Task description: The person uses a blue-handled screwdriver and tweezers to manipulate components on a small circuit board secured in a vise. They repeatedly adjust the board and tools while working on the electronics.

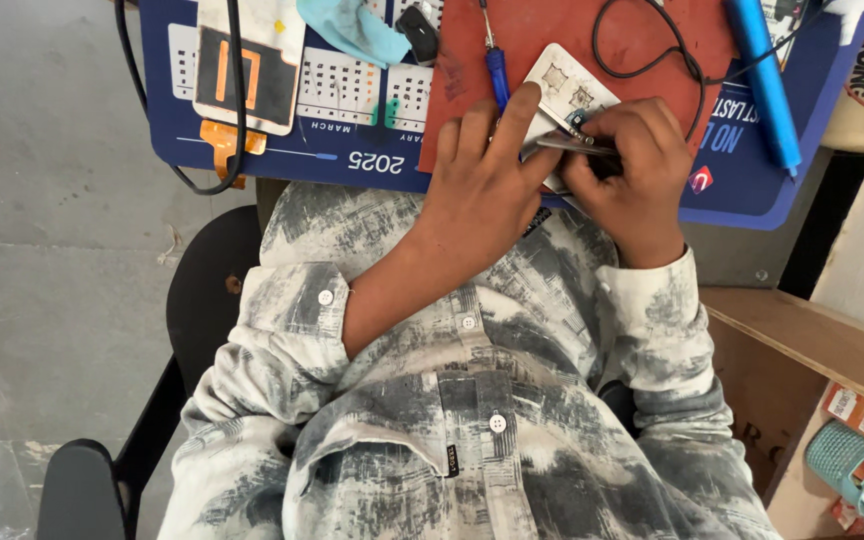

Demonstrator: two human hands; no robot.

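Note:
A small white circuit board point(569, 88) lies on a red work mat point(552, 35) at the near edge of the bench. My left hand point(482, 175) presses on the board, its index finger stretched along the board's left edge. My right hand point(637, 170) is closed around metal tweezers point(572, 145), whose tips reach the board's near edge between my two hands. A blue-handled screwdriver point(495, 70) rests just left of the board.
A blue desk mat point(352, 165) with a printed calendar lies under the red mat. On it sit a black-and-orange phone part point(242, 70), a turquoise cloth point(352, 30), black cables point(652, 50) and a blue pen-shaped tool point(764, 85). A wooden shelf point(802, 330) stands at right.

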